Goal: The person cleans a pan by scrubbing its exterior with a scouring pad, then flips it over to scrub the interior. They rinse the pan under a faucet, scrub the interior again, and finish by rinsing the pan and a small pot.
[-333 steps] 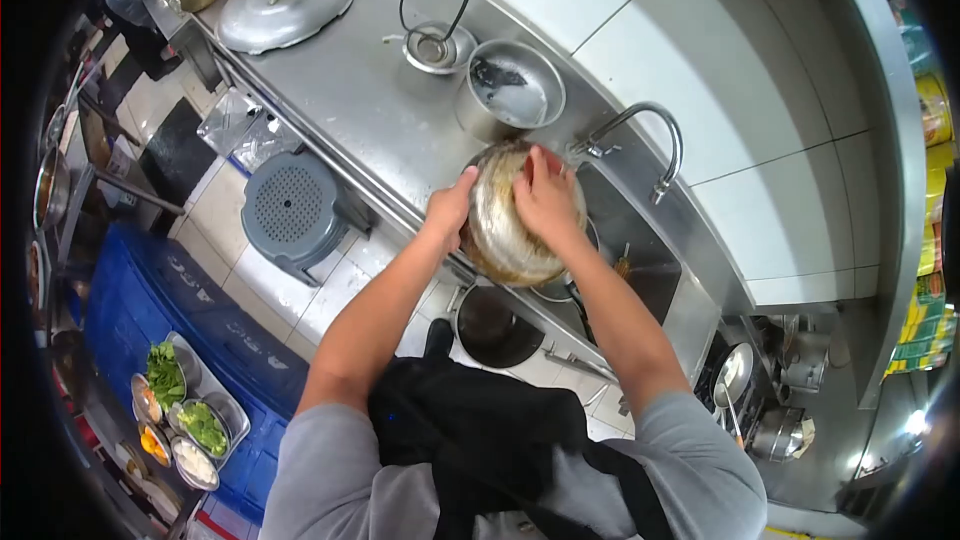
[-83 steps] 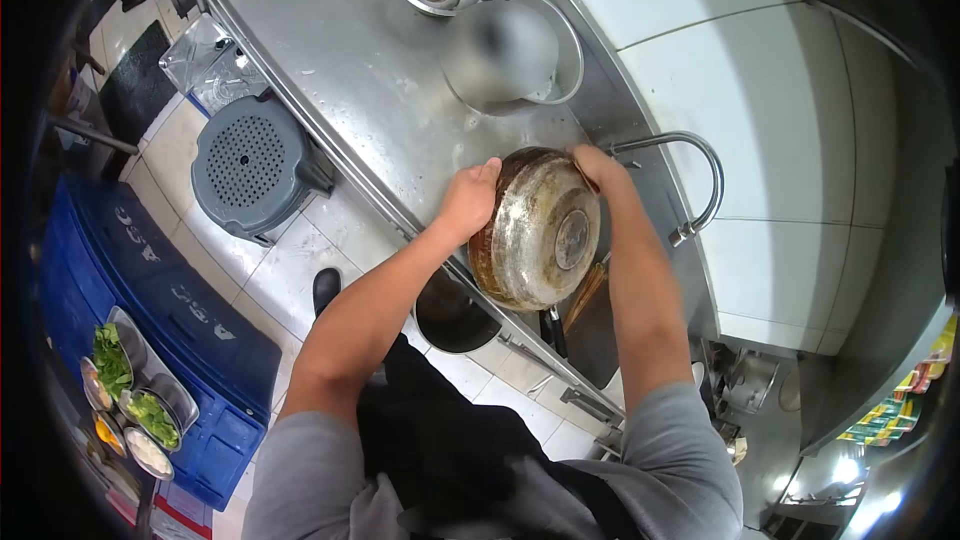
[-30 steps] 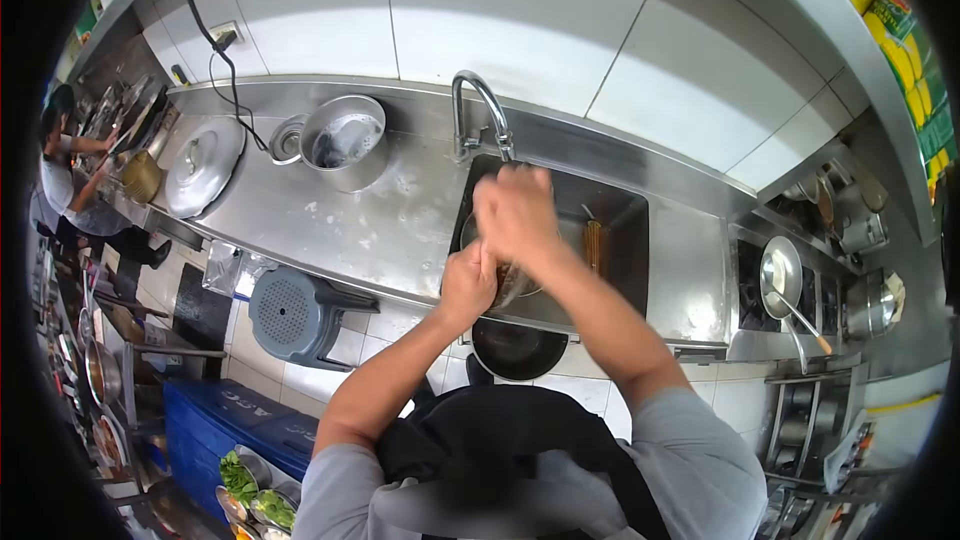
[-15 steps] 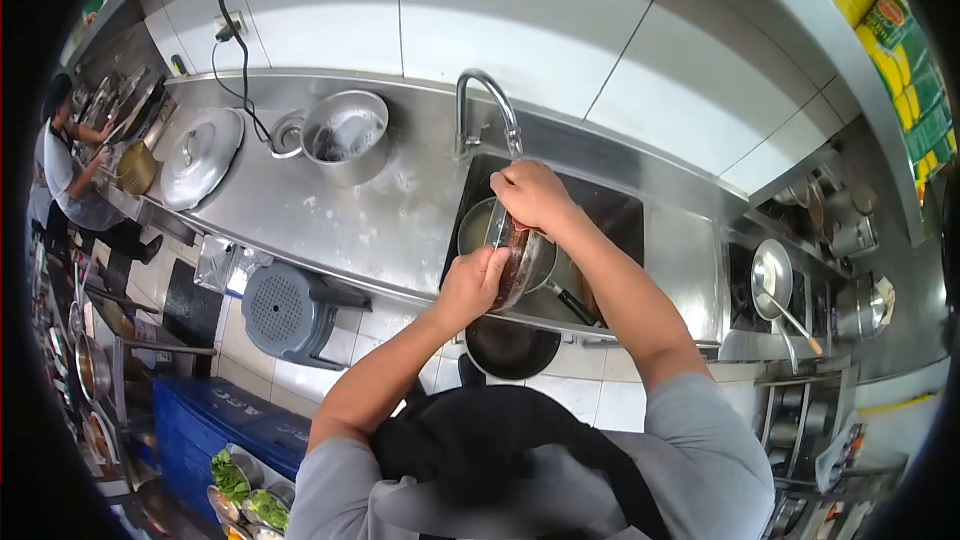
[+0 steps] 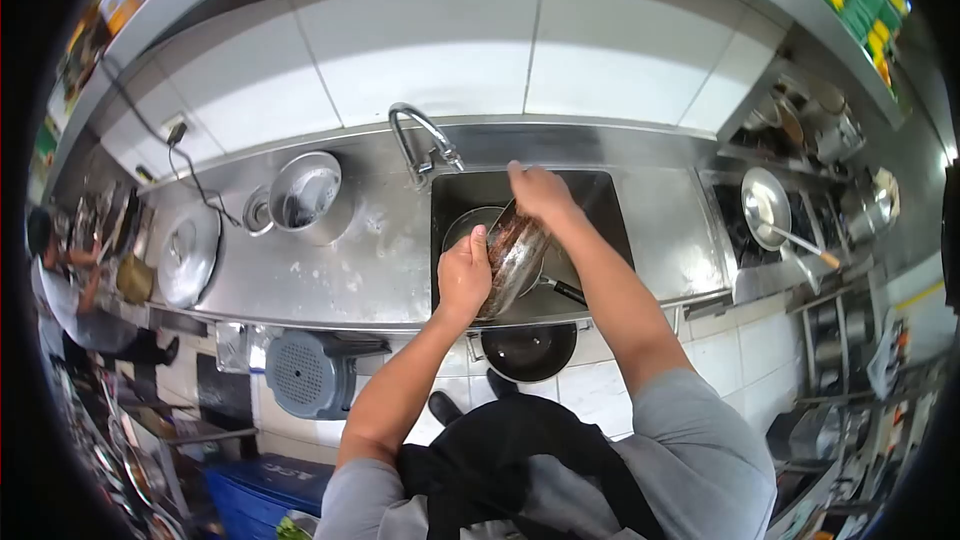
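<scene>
Bowl now tipped steeper on edge vs. half a sec ago, w/ the view swung so the sink sits centre. Left hand (image 5: 464,275) clamps the lower rim of the stained metal bowl (image 5: 513,258), fingers wrapped; right hand (image 5: 540,192) grips the top rim. Bowl held over the sink (image 5: 600,202), above a pan (image 5: 470,225), just right of the tap (image 5: 421,136). Pot (image 5: 304,195) & lid (image 5: 188,254) on counter at left; a co-worker (image 5: 60,285) at far left.

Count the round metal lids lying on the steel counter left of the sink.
1 for certain: a large domed lid at the counter's far left end, beyond the pot. A small ring-shaped piece sits beside the pot; I cannot tell if it is a lid.
</scene>
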`<move>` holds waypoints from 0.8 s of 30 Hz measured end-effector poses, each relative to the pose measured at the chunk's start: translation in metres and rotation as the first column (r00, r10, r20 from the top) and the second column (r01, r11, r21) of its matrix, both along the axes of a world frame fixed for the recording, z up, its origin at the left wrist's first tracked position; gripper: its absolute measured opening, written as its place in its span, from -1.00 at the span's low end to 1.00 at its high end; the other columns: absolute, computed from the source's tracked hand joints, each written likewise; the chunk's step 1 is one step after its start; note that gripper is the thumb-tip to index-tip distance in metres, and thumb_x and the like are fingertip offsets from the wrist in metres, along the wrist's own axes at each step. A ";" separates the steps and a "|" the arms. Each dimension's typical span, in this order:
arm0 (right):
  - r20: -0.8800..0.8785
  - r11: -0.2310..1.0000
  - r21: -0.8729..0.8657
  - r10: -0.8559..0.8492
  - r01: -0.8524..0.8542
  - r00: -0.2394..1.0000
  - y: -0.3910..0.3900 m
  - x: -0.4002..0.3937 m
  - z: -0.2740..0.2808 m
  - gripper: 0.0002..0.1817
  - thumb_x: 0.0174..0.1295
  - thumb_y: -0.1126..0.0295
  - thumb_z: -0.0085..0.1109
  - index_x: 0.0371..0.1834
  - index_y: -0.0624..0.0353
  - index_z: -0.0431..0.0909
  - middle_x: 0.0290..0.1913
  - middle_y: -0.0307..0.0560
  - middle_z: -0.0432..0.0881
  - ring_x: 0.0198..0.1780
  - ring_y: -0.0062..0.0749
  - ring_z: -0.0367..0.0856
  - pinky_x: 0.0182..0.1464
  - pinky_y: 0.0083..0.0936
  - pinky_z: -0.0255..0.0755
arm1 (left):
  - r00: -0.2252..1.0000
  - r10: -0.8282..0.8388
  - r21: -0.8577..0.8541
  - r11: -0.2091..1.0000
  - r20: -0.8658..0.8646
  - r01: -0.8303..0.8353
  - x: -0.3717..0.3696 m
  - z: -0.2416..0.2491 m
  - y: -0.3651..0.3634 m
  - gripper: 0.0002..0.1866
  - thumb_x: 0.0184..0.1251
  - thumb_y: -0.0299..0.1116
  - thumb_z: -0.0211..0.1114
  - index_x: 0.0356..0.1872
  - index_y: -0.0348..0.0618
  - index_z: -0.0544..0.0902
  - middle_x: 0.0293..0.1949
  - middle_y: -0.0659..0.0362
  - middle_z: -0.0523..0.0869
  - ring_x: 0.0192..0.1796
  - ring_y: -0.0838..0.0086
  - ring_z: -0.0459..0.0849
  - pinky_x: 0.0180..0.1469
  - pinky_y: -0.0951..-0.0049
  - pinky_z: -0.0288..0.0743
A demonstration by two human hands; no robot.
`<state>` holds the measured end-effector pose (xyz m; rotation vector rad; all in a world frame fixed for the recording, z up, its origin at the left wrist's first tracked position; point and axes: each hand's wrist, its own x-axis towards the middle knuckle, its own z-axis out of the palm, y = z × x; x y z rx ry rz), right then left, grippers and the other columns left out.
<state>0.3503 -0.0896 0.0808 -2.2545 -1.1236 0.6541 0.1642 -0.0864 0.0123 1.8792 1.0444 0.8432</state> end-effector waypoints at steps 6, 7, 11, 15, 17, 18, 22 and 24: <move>0.290 0.987 0.081 0.107 -0.136 0.951 0.002 0.013 -0.039 -0.31 0.55 0.00 -0.32 -0.27 0.39 0.70 -0.36 0.31 0.72 -0.10 0.07 0.76 0.17 0.02 0.48 | 0.998 -0.046 0.056 0.997 0.040 0.044 -0.004 0.007 -0.001 -0.44 0.67 -0.07 0.00 -0.43 -0.40 0.58 -0.51 -0.29 0.57 -0.44 -0.24 0.50 -0.34 0.02 0.40; 0.027 0.994 0.101 0.040 -0.042 0.999 0.007 0.024 -0.028 -0.31 0.55 0.01 -0.33 -0.25 0.39 0.71 -0.31 0.33 0.74 -0.07 0.06 0.76 0.18 0.05 0.46 | 0.998 -0.042 0.073 0.997 0.048 0.038 -0.003 0.008 -0.002 -0.44 0.67 -0.07 0.00 -0.43 -0.40 0.58 -0.51 -0.29 0.57 -0.44 -0.24 0.50 -0.34 0.02 0.40; 0.431 0.969 -0.030 0.233 -0.245 0.872 -0.006 -0.042 0.011 -0.26 0.55 0.01 -0.38 -0.37 0.45 0.69 -0.30 0.40 0.71 -0.03 0.33 0.69 0.16 0.06 0.50 | 0.985 -0.027 0.064 0.998 0.168 0.017 -0.014 -0.009 0.001 -0.45 0.68 -0.08 0.01 -0.40 -0.41 0.59 -0.54 -0.29 0.51 -0.52 -0.02 0.36 -0.35 0.10 0.41; 0.005 0.996 0.079 0.042 -0.042 0.999 0.013 0.000 -0.011 -0.27 0.55 0.06 -0.41 -0.45 0.32 0.74 -0.36 0.31 0.73 -0.14 0.29 0.72 0.19 -0.01 0.51 | 0.996 -0.020 0.037 0.999 0.089 0.017 -0.027 0.007 -0.003 -0.45 0.68 -0.08 0.03 -0.41 -0.41 0.59 -0.58 -0.26 0.50 -0.54 0.12 0.33 -0.38 0.12 0.40; 0.521 0.938 -0.042 0.315 -0.344 0.793 0.001 -0.040 0.003 -0.26 0.56 0.04 -0.46 -0.32 0.32 0.75 -0.24 0.26 0.76 -0.08 0.28 0.72 0.24 -0.02 0.47 | 0.986 -0.011 -0.054 0.998 0.166 0.020 -0.036 0.005 0.003 -0.45 0.68 -0.08 0.03 -0.42 -0.40 0.58 -0.60 -0.25 0.47 -0.57 0.12 0.29 -0.41 0.12 0.37; 0.426 0.962 -0.029 0.258 -0.272 0.867 0.004 -0.042 0.003 -0.25 0.56 0.03 -0.45 -0.33 0.33 0.75 -0.23 0.28 0.75 -0.09 0.29 0.72 0.23 -0.02 0.48 | 0.986 -0.036 0.045 0.999 0.166 0.029 -0.041 -0.004 0.008 -0.44 0.68 -0.08 0.02 -0.45 -0.39 0.56 -0.62 -0.23 0.45 -0.58 0.16 0.28 -0.44 0.12 0.36; 0.226 0.988 0.032 0.138 -0.149 0.964 0.022 -0.025 -0.007 -0.19 0.55 -0.05 -0.43 -0.53 0.36 0.67 -0.34 0.28 0.73 -0.15 0.23 0.73 0.15 -0.04 0.51 | 0.981 -0.002 -0.040 0.999 0.196 0.010 -0.049 -0.011 0.006 -0.44 0.67 -0.09 0.02 -0.49 -0.37 0.50 -0.61 -0.24 0.47 -0.59 0.08 0.33 -0.43 0.11 0.37; 0.288 0.976 -0.023 0.213 -0.216 0.933 0.016 -0.044 0.007 -0.19 0.54 -0.06 -0.43 -0.59 0.36 0.63 -0.45 0.24 0.71 -0.22 0.19 0.73 0.10 -0.05 0.51 | 0.980 -0.011 -0.021 1.000 0.201 0.016 -0.066 -0.003 0.002 -0.45 0.67 -0.09 0.02 -0.49 -0.36 0.51 -0.61 -0.23 0.47 -0.59 0.07 0.37 -0.43 0.11 0.37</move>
